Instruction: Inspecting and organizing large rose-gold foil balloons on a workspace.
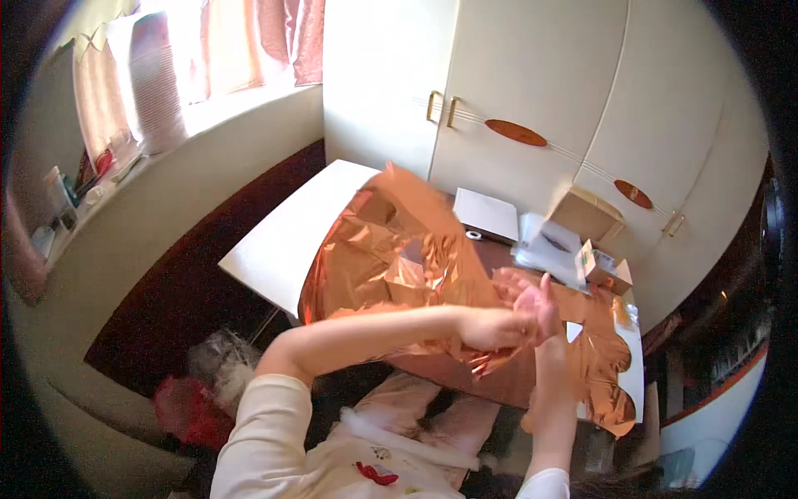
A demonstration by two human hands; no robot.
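A large, shiny copper-coloured foil sheet (378,249) billows up over the left and middle of the table, its surface creased. More copper foil (603,366) spreads over the table's right end with a wavy edge. My left forearm reaches across to the right. My left hand (496,328) is closed, with a crumpled bit of foil sticking out below it. Right beside it, partly behind it, my right hand (532,299) is raised with its fingers spread. The left hand overlaps the base of my right hand, and whether they touch is unclear.
The white table (270,237) stands before a white wardrobe (532,75). At its back lie a white flat box (485,214), clear plastic packs (550,251), a cardboard box (584,214) and a small open box (605,270). A red bag (189,412) is on the floor at left.
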